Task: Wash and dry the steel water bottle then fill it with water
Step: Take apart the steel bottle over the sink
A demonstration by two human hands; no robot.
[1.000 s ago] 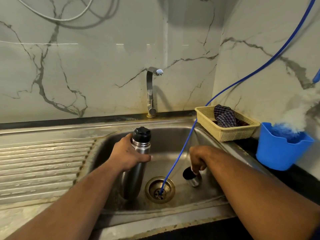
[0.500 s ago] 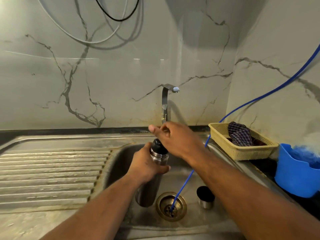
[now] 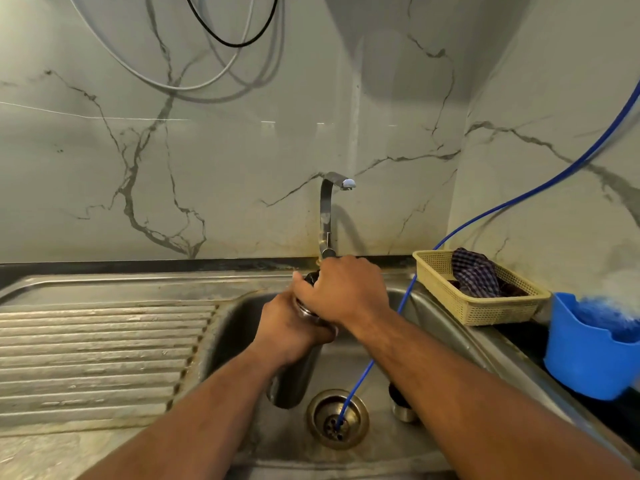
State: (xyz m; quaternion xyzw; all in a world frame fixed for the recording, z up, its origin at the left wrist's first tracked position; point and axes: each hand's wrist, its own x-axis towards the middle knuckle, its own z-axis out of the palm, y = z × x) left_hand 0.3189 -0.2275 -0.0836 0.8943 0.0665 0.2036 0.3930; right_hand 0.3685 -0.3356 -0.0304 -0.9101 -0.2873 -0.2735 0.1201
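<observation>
- Head view: the steel water bottle (image 3: 294, 379) stands up, leaning a little, inside the sink (image 3: 235, 327), just left of the drain (image 3: 337, 419).
- Your left hand (image 3: 291, 323) holds the bottle near its top. Its fingers are wrapped tight round the steel neck.
- Your right hand (image 3: 343, 292) sits on top of the bottle. Its fingers are curled over the black top (image 3: 310, 277) and grip it. Most of that top is hidden under your hand.
- The two hands touch each other, the right one above the left.
- A thin blue tube (image 3: 377, 351) comes down from the right wall, passes under your right arm, and its end goes into the drain.
- A small steel cup (image 3: 403, 408) stands on the sink floor to the right of the drain. Your right arm hides part of it.
- The tap (image 3: 327, 209) stands at the back of the sink, just behind your right hand. You can see no water coming out of it.
- The ribbed draining part (image 3: 97, 358) of the sink is on your left.
- On the table to the right sits a yellow basket (image 3: 478, 310) with a checked cloth (image 3: 474, 271) in it.
- A blue tub (image 3: 585, 362) stands just beside the basket, nearer to you.
</observation>
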